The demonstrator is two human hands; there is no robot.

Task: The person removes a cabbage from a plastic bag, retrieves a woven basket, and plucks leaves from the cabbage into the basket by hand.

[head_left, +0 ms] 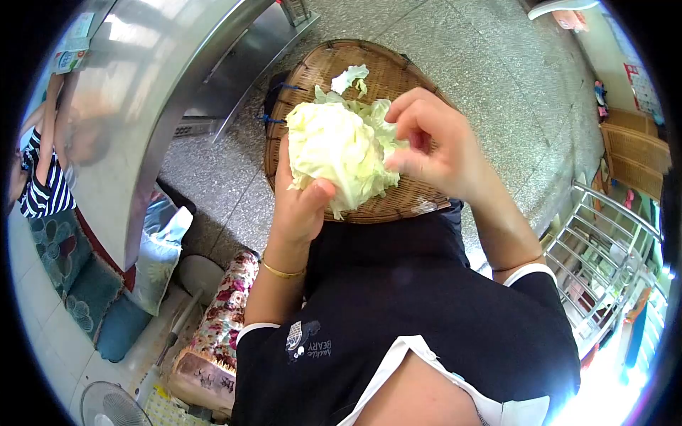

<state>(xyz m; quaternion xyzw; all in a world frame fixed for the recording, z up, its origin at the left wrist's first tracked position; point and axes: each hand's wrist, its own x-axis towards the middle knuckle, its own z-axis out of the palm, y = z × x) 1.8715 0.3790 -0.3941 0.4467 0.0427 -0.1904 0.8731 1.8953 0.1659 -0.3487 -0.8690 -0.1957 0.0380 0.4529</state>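
A pale green-yellow cabbage head (334, 153) rests in my left hand (302, 195), whose fingers and thumb hold it from the near-left side. My right hand (437, 145) is at the cabbage's right edge, fingers bent and thumb apart from them, close to a loose outer leaf (383, 121). Whether the thumb touches the leaf I cannot tell. Beneath the cabbage lies a round woven bamboo tray (305, 82) on my lap. A small torn leaf piece (350, 78) sits on the tray's far part.
A shiny metal-sided table (142, 106) stands at the left, with a person in a striped top (46, 174) beyond it. A floral cushioned seat (224, 305) and a fan (110, 405) are at lower left. To the right stands a metal rack (597, 263).
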